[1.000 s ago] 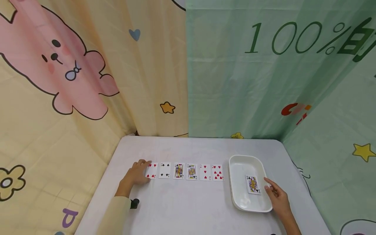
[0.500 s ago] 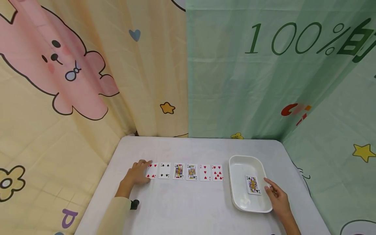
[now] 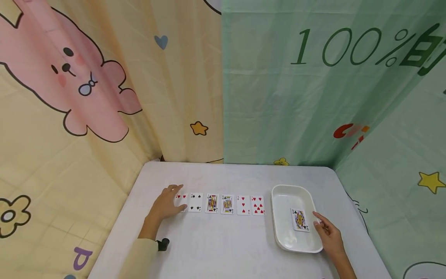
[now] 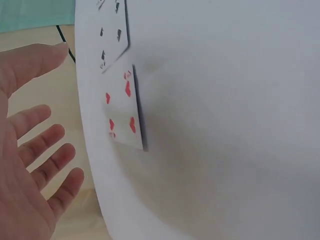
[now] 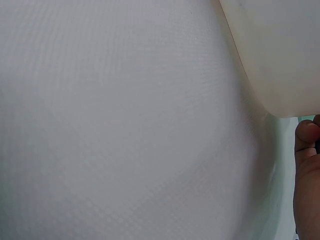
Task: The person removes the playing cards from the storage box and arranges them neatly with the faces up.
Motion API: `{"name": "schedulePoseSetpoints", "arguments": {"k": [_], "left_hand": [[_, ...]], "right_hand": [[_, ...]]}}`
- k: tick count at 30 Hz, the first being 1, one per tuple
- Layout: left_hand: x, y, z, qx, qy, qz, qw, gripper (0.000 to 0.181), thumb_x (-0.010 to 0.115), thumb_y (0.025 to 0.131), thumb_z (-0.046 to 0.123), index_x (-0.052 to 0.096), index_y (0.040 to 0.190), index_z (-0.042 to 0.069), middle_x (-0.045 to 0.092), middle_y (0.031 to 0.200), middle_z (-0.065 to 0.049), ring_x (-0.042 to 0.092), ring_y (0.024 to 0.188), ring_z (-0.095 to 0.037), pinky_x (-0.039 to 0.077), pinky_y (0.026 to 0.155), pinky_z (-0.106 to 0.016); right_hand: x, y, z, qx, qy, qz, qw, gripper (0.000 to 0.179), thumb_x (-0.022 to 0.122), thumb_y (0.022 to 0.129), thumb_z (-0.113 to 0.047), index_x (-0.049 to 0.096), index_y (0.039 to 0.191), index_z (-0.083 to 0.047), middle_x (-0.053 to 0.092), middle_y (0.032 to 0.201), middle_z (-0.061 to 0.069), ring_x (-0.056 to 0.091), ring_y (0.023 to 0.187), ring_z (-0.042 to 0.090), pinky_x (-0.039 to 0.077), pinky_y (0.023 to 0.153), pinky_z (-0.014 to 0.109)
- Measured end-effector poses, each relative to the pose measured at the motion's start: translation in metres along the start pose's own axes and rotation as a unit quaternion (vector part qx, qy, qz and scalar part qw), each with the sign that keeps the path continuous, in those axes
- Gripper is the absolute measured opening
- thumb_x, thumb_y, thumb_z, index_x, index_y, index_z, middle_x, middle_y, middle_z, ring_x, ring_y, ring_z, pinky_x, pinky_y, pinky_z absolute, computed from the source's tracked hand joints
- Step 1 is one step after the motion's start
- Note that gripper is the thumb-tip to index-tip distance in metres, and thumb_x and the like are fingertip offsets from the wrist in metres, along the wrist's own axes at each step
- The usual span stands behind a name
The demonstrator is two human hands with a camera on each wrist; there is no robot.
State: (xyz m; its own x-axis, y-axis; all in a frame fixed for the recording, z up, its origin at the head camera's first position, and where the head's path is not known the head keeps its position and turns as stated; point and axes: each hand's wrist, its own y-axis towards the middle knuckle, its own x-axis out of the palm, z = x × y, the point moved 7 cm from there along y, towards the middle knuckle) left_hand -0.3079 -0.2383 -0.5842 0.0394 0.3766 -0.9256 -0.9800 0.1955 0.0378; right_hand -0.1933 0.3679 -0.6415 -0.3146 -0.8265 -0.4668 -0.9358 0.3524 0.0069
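Note:
My left hand (image 3: 168, 202), fingers spread, hovers over the left end of a row of playing cards. Partly behind it lies a hearts card (image 4: 123, 110), flat on the white table; the left wrist view shows the fingers apart from it. Beside that card is a black-suited card (image 3: 195, 202). At the right, my right hand (image 3: 330, 235) holds the rim of a white tray (image 3: 286, 245), thumb and index finger over its right edge. A face card (image 3: 300, 220) lies face up inside. In the right wrist view, only part of that hand shows below the tray's corner.
Rightward along the row lie two face cards (image 3: 211, 203) and two more hearts cards (image 3: 243, 205). The white table (image 3: 223, 244) extends in front of them. Patterned curtains (image 3: 278, 97) hang behind the table and along its sides.
The left hand has shifted slightly right and lifted off the leftmost hearts card, its fingers and thumb now spread. The right hand and tray keep their place.

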Motion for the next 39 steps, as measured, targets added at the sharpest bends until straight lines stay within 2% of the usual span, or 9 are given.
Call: {"name": "schedulePoseSetpoints", "arguments": {"k": [4,9,16,27,39], "left_hand": [[-0.003,0.007,0.020,0.020,-0.002,0.024,0.9995,0.081,0.080,0.083,0.046,0.052,0.151,0.014,0.052,0.148,-0.017,0.053,0.132,-0.041,0.052,0.098,-0.062],[-0.001,0.016,0.045,0.035,-0.023,0.033,0.9986,0.082,0.080,0.083,0.050,0.052,0.151,0.012,0.053,0.149,-0.017,0.053,0.135,-0.040,0.050,0.104,-0.061],[0.008,0.030,0.088,0.049,-0.042,0.025,0.9976,0.079,0.078,0.086,0.051,0.053,0.150,0.014,0.054,0.150,-0.012,0.053,0.137,-0.036,0.047,0.109,-0.057],[0.028,0.060,0.170,0.125,-0.054,0.008,0.9906,0.080,0.069,0.088,0.064,0.053,0.151,0.017,0.053,0.152,-0.008,0.052,0.139,-0.031,0.047,0.111,-0.052],[0.045,0.081,0.242,0.162,-0.037,-0.008,0.9860,0.082,0.063,0.088,0.072,0.053,0.151,0.020,0.053,0.153,-0.005,0.051,0.140,-0.025,0.047,0.113,-0.048]], "right_hand": [[-0.001,-0.001,0.000,-0.004,0.002,0.002,1.0000,0.042,0.062,0.105,-0.024,0.059,0.143,-0.007,0.044,0.089,-0.005,0.038,0.064,0.004,0.037,0.051,0.028],[-0.001,-0.001,-0.002,-0.013,0.000,0.001,0.9999,0.042,0.061,0.105,-0.023,0.059,0.143,-0.005,0.045,0.088,-0.004,0.037,0.062,0.003,0.037,0.050,0.028],[-0.001,-0.001,-0.002,-0.013,-0.009,-0.003,0.9999,0.043,0.061,0.105,-0.025,0.059,0.143,-0.007,0.043,0.090,-0.002,0.036,0.064,0.005,0.036,0.051,0.028],[0.001,0.002,-0.004,-0.037,0.005,0.008,0.9993,0.039,0.062,0.104,-0.019,0.061,0.140,-0.003,0.045,0.085,-0.007,0.037,0.061,0.003,0.036,0.049,0.028],[0.000,0.000,-0.003,-0.012,-0.004,0.010,0.9999,0.041,0.062,0.105,-0.023,0.060,0.142,-0.007,0.045,0.088,-0.004,0.037,0.062,0.005,0.036,0.051,0.028]]}}
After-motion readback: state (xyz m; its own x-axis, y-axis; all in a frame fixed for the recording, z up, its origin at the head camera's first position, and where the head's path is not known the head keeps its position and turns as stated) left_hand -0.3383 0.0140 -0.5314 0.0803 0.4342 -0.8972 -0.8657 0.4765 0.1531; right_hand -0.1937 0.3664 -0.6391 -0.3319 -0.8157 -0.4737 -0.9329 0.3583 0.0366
